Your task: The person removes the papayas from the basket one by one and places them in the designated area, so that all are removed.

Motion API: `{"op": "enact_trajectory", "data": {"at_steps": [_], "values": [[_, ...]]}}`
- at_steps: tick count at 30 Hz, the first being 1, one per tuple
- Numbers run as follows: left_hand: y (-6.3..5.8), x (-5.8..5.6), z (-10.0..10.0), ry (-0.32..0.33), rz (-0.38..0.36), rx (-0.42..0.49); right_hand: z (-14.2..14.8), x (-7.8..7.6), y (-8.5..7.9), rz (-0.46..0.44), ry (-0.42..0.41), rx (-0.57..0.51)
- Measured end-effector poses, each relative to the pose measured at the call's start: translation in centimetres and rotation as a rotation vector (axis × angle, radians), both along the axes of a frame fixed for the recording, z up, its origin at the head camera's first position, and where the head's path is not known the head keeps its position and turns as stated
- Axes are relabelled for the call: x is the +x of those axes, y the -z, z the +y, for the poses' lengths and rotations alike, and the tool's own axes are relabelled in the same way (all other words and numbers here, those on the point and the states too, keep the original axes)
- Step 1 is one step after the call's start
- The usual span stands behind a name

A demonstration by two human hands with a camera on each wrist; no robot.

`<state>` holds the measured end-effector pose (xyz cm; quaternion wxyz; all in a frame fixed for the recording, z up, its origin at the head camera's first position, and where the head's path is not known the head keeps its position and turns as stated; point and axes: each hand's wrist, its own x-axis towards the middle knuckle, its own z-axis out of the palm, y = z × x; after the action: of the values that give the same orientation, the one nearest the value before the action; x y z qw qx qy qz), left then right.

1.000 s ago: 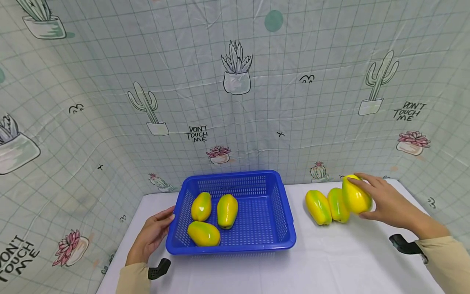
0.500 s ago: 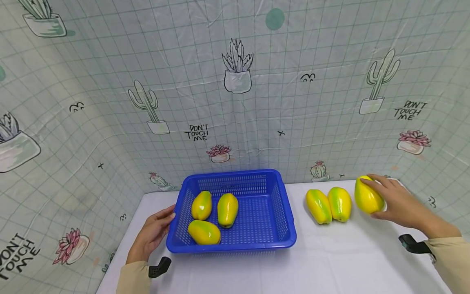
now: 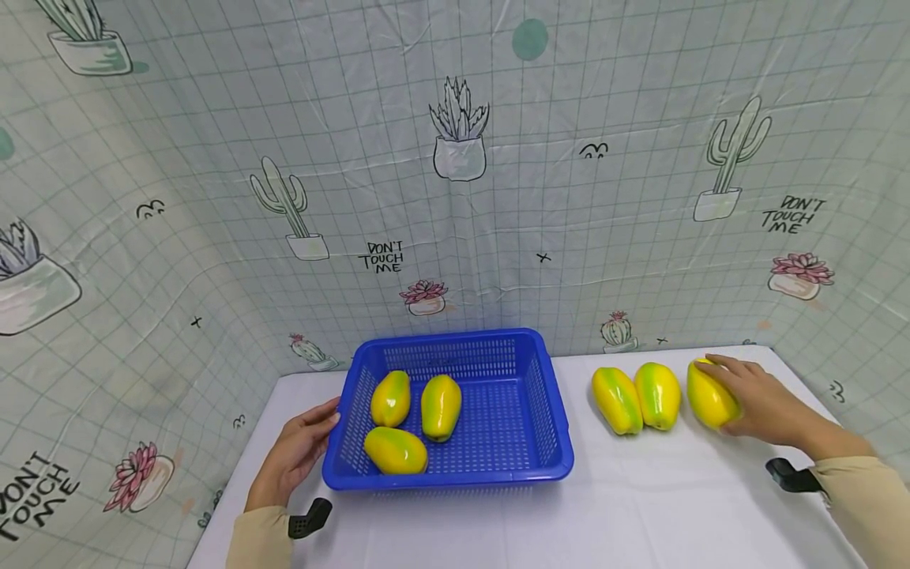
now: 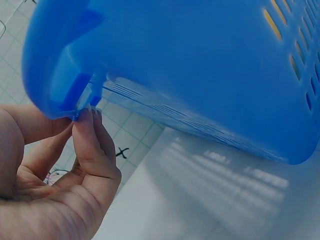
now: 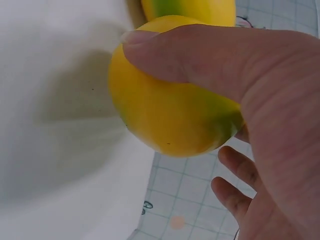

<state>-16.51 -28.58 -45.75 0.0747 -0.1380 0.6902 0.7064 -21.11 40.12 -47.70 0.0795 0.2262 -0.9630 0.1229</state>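
Yellow fruit (image 3: 707, 399), gripped by the right hand (image 3: 768, 405), now sits lower, extending the fruit pair (image 3: 656, 397) to three; left hand (image 3: 295, 452) pinches basket rim (image 3: 455, 480).

1. "DON'T TOUCH ME" — central lettering (image 3: 384, 258) on the checked cloth backdrop (image 3: 355, 103).
2. The same words — right-hand lettering (image 3: 792, 215), same cloth.
3. "DON'T TOUCH ME" again, slanting left-hand lettering (image 3: 35, 491).
4. Small x marks (image 3: 543, 258), also on the cloth.

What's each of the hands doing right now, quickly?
Left hand: holding the blue basket, pinching its edge.
Right hand: holding a yellow-green fruit.
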Motion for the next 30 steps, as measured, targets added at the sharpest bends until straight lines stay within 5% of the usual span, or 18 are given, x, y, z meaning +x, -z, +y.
{"op": "enact_trajectory", "data": {"at_steps": [10, 30], "values": [[0.02, 0.07, 0.01, -0.003, -0.005, 0.002, -0.53, -0.01, 0.51, -0.107, 0.041, 0.034], [0.06, 0.0, 0.03, -0.013, -0.008, -0.005, -0.96, -0.62, 0.14, -0.146, 0.005, 0.044]]}}
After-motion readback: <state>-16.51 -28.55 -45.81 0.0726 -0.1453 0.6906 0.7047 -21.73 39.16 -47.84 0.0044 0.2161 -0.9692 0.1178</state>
